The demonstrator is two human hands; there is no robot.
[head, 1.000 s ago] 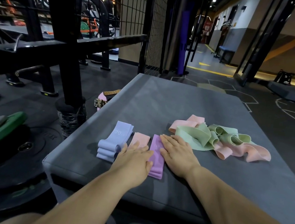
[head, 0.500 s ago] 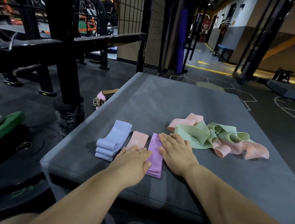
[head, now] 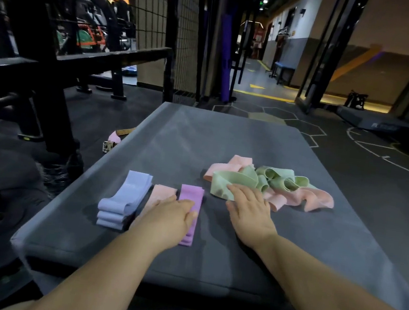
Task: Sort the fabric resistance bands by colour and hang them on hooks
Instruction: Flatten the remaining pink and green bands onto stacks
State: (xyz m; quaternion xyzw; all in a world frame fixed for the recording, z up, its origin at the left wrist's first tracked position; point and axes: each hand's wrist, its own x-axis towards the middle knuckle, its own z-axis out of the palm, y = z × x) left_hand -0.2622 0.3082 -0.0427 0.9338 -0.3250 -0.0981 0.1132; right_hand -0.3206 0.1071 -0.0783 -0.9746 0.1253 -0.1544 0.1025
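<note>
Since the earlier frames, the right hand [head: 250,211] has left the purple stack [head: 191,195] and slid forward and to the right. It now lies palm down, its fingers straight and slightly spread, with the fingertips resting on the near edge of a green band [head: 233,180]. That band lies at the left edge of a loose heap of pink and green bands [head: 298,193] on the grey pad [head: 225,139]. The left hand [head: 165,218] has stayed where it was. It is flat and palm down, fingers straight and close together, covering the near ends of the folded pink band [head: 162,192] and the purple stack. A lavender stack [head: 124,199] sits just left of the pink one, untouched. Both forearms reach in from the bottom edge, the right one angled further out.
</note>
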